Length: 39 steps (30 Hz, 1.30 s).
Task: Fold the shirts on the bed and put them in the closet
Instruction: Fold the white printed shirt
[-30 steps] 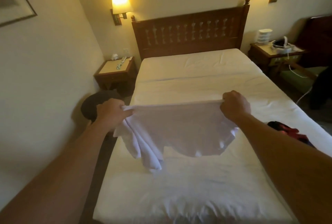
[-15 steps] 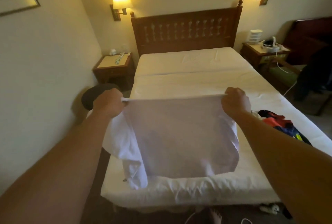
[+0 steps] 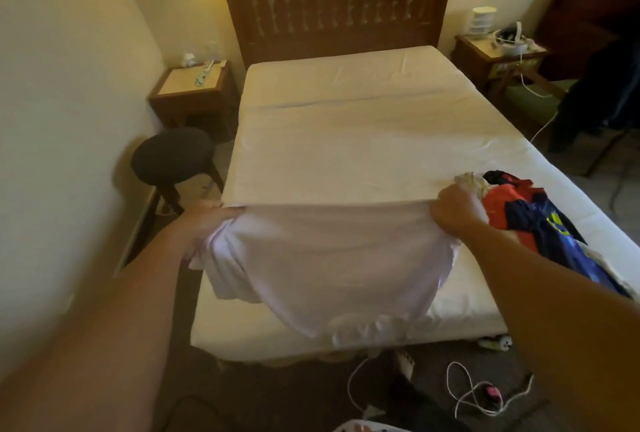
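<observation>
you hold the thin white cotton shirt (image 3: pixel 322 258) stretched between both fists over the near end of the white-sheeted bed (image 3: pixel 363 140). your left hand (image 3: pixel 211 215) has its fingers curled round a bunched corner of cloth at the left edge of the mattress; your right hand (image 3: pixel 453 206) is balled on the opposite corner, just beside the crumpled pile of red, navy and yellow shirts (image 3: pixel 533 220) on the right side of the bed. the top edge runs taut between the hands, the body sags below it, and the bottom hem lies rumpled on the sheet at the near edge. a fold of cloth droops below your left hand, maybe a sleeve, can't tell.

handling, as a judgement: light, soft, no stiffness, so it drapes and wrinkles wherever it's unsupported. not fragile, not slippery, but it slides easily on the sheet. best held at the corners of the taut edge as you do now, then laid flat and smoothed before folding. watch the loose left side, it hangs near the mattress edge. pile still unfolded, task looks early. a dark round stool (image 3: pixel 173 154) stands at the left of the bed.
</observation>
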Each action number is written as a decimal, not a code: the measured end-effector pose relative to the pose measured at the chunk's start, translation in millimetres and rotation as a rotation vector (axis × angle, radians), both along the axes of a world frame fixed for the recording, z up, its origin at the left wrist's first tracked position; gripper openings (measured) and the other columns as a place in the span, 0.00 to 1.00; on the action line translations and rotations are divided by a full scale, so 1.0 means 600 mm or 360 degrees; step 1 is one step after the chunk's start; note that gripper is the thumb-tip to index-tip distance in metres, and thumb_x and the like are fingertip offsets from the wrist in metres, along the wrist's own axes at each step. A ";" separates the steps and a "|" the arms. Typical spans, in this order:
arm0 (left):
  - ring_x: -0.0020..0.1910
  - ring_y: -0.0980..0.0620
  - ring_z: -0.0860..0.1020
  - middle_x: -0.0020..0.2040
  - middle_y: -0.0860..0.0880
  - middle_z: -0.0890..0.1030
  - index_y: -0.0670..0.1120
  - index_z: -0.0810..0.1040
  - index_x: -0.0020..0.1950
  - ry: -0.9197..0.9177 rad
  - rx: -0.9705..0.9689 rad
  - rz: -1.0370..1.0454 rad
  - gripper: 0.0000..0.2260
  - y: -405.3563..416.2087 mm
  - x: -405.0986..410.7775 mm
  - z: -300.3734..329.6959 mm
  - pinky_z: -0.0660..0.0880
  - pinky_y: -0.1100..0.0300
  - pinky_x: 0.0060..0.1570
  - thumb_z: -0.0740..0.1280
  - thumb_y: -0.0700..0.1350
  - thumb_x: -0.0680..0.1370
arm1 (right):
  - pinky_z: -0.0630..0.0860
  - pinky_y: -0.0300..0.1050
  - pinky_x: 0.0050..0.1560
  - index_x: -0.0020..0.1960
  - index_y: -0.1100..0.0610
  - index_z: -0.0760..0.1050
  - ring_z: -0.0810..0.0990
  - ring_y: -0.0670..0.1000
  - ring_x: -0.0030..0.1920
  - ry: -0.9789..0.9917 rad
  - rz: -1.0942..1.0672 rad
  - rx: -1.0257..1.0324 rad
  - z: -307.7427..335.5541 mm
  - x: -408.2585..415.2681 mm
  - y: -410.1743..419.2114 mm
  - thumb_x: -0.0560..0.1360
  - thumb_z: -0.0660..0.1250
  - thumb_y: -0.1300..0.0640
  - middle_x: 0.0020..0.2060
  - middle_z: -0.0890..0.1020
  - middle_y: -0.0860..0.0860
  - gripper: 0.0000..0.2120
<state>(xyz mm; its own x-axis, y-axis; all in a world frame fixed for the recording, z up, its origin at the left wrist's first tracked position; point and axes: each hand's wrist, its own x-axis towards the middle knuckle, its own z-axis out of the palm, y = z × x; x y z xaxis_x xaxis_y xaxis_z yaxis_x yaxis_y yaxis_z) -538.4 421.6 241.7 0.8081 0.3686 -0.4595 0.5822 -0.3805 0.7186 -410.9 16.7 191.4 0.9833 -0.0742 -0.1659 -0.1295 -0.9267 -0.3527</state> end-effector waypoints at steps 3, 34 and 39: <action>0.51 0.40 0.83 0.51 0.43 0.85 0.51 0.83 0.55 0.0180 0.0111 -0.0189 0.23 0.029 0.021 0.033 0.79 0.46 0.52 0.75 0.63 0.66 | 0.74 0.51 0.44 0.47 0.63 0.77 0.75 0.60 0.43 -0.0035 0.0018 -0.0042 0.018 0.018 0.009 0.77 0.61 0.60 0.37 0.73 0.55 0.08; 0.57 0.38 0.76 0.54 0.42 0.79 0.48 0.81 0.55 0.0332 0.1483 -0.0030 0.11 0.180 0.891 -0.675 0.63 0.45 0.62 0.61 0.50 0.80 | 0.68 0.50 0.52 0.47 0.59 0.81 0.74 0.62 0.55 -0.0114 0.0023 -0.0437 -0.620 0.854 0.227 0.72 0.62 0.64 0.48 0.82 0.59 0.09; 0.60 0.38 0.74 0.56 0.40 0.77 0.47 0.81 0.60 0.0439 0.1641 -0.0159 0.12 0.179 0.939 -0.788 0.63 0.44 0.63 0.61 0.47 0.81 | 0.64 0.50 0.50 0.48 0.59 0.80 0.73 0.62 0.56 -0.0053 -0.0011 -0.0452 -0.730 0.894 0.239 0.73 0.61 0.64 0.48 0.81 0.58 0.10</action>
<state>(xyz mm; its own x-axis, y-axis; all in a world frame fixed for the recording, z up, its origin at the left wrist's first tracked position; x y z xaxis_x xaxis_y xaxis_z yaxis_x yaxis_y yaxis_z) 25.2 528.8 -231.3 0.7720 0.6210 -0.1358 0.6078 -0.7836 -0.1286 125.3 160.2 -246.7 0.9872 -0.1201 -0.1048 -0.1291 -0.9881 -0.0832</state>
